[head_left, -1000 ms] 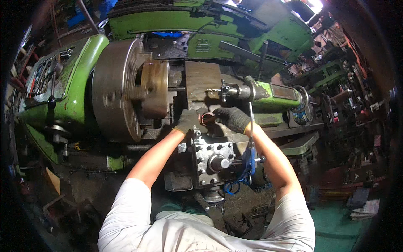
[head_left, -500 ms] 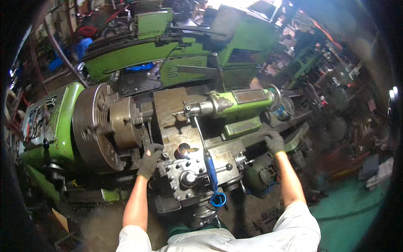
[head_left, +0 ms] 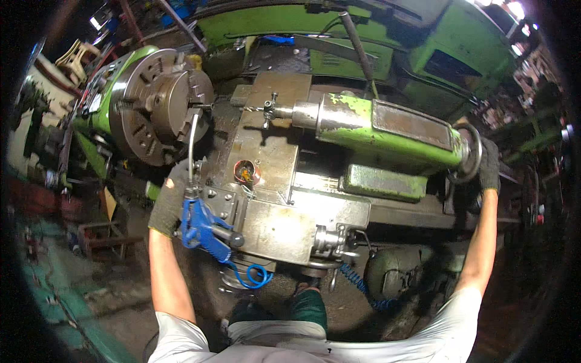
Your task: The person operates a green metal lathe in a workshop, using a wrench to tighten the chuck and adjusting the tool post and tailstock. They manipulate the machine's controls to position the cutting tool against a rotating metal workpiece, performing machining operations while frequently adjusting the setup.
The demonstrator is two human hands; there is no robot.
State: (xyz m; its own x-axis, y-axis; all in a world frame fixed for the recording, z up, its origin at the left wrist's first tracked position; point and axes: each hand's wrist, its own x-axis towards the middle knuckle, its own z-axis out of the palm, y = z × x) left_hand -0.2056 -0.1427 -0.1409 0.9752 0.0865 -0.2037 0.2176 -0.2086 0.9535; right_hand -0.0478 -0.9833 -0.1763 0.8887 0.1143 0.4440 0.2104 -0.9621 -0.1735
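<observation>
My right hand (head_left: 489,166), in a dark glove, grips the outer rim of the tailstock handwheel (head_left: 476,154). My left hand (head_left: 167,206), gloved too, lies beside the tool post (head_left: 221,202), its fingers mostly stretched out and partly hidden. Next to it, a blue air blow gun (head_left: 206,228) lies over the tool post, its thin metal nozzle pointing up toward the lathe chuck (head_left: 142,112). From the green tailstock (head_left: 387,130) a drill bit (head_left: 253,109) in a small drill chuck (head_left: 270,110) points toward the lathe chuck, apart from it.
A red-rimmed cup (head_left: 246,173) with something orange in it stands on the carriage (head_left: 266,154). A blue coiled hose (head_left: 354,278) hangs at the front. Behind the lathe stands another green machine (head_left: 387,60). A rounded green housing (head_left: 393,269) sits low at the right.
My right hand has moved right and up onto the tailstock handwheel. The view has shifted, so the blow gun and tool post appear farther left. My left hand remains beside the tool post.
</observation>
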